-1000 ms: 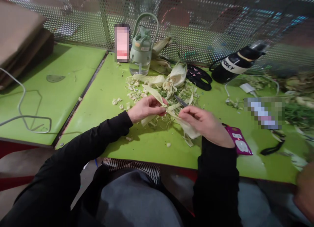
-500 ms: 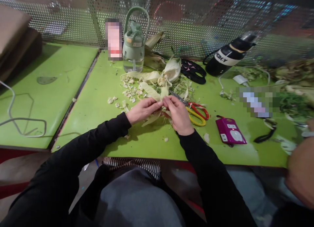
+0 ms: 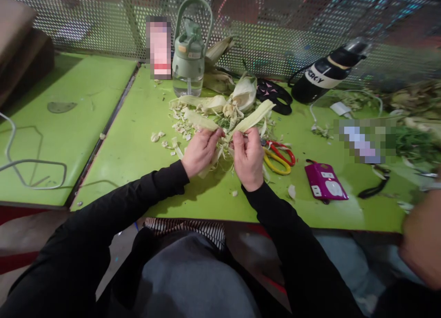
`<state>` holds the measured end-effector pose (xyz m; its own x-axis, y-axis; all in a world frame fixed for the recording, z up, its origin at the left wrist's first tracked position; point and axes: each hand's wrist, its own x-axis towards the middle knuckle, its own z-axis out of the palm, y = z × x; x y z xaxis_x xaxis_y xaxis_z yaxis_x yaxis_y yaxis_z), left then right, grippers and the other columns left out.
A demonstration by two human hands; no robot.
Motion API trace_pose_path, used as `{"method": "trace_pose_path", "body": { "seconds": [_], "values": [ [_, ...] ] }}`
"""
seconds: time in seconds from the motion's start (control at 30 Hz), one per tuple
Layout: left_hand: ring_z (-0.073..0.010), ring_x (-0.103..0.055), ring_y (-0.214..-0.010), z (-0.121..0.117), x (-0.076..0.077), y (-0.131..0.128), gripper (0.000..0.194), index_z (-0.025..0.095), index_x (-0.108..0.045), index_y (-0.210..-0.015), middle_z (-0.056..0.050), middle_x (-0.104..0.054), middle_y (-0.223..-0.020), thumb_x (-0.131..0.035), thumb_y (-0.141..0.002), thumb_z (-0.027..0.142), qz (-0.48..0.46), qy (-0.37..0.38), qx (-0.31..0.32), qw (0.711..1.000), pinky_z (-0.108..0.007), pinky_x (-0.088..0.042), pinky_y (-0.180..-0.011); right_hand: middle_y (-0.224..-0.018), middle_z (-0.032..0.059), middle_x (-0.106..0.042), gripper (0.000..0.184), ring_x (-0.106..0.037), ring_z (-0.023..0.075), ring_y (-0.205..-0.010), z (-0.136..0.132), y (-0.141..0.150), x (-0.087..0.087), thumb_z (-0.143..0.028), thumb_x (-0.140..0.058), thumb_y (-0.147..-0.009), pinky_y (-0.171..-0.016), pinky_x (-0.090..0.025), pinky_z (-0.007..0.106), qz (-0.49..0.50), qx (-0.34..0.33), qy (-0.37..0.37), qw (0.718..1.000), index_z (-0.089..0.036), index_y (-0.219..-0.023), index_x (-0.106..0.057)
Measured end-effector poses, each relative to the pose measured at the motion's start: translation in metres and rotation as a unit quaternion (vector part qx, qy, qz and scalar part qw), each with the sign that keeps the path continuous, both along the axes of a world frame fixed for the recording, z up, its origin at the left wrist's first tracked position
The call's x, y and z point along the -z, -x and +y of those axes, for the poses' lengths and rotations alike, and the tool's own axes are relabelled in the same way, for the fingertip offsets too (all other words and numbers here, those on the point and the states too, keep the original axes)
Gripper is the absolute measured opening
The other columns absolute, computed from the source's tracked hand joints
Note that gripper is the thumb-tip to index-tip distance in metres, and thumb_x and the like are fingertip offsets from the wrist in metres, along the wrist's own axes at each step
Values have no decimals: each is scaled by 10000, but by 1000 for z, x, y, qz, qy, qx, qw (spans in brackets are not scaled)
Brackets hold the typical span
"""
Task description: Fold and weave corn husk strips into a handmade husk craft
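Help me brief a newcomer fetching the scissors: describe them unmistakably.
Over the green table, find the right hand pinching a pale husk. Just right of that hand lie the scissors. One red handle and one yellow set them apart from the purple power socket.

Apparent craft workshop: corn husks (image 3: 254,117), scissors (image 3: 277,158)

Free way at the left.
Over the green table (image 3: 120,153), left of the scraps (image 3: 181,127), one can pass; the left hand (image 3: 201,152) and the right hand (image 3: 248,158) fill the middle, scissors (image 3: 280,159) lie right, a bottle (image 3: 189,61) stands behind.
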<state>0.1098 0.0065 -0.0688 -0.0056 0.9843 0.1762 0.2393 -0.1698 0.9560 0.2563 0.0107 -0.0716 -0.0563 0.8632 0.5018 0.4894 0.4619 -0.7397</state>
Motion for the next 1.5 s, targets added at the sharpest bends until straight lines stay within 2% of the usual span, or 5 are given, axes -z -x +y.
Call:
{"method": "trace_pose_path", "body": {
  "seconds": [0.4,0.77,1.0,1.23,1.5],
  "values": [
    [-89,-487,-565,1,2,0,236,175,-618,-873,36,-515,-620,-487,-1033,288,-22,24,18,999,-221,-410,-592,-777,20,-595,258,-554,165,-678,2,-4,3,-477,-484,-1015,-652,-479,345,9,27,-57,998,-240,-931,-541],
    [-68,-390,-520,-3,-16,0,263,165,-597,-873,53,-404,-603,-450,-1051,292,-125,94,76,985,-200,-371,-518,-824,42,-620,340,-639,181,-756,4,-7,4,-557,-408,-1027,-652,-510,334,55,9,8,998,-259,-1045,-572],
    [-54,-273,-479,-2,-14,9,383,179,-557,-700,79,-332,-541,-769,-824,474,-33,105,193,975,-231,-204,-466,-746,12,-589,327,-610,167,-665,4,-7,-2,-583,-469,-998,-585,-477,328,74,4,18,997,-267,-936,-526],
    [-46,-248,-458,-4,-14,8,398,186,-475,-607,82,-306,-503,-696,-846,415,-9,114,236,965,-230,-184,-449,-592,-49,-475,309,-500,140,-505,5,-13,-2,-580,-549,-968,-507,-445,320,143,-3,46,989,-282,-885,-544],
    [-55,-480,-494,-5,-11,9,311,153,-583,-823,17,-590,-638,-620,-903,450,-33,116,219,968,-180,-357,-449,-642,-40,-499,337,-487,125,-530,-3,-10,-10,-572,-591,-939,-485,-409,294,118,-86,91,985,-263,-832,-511]
  ]
}}
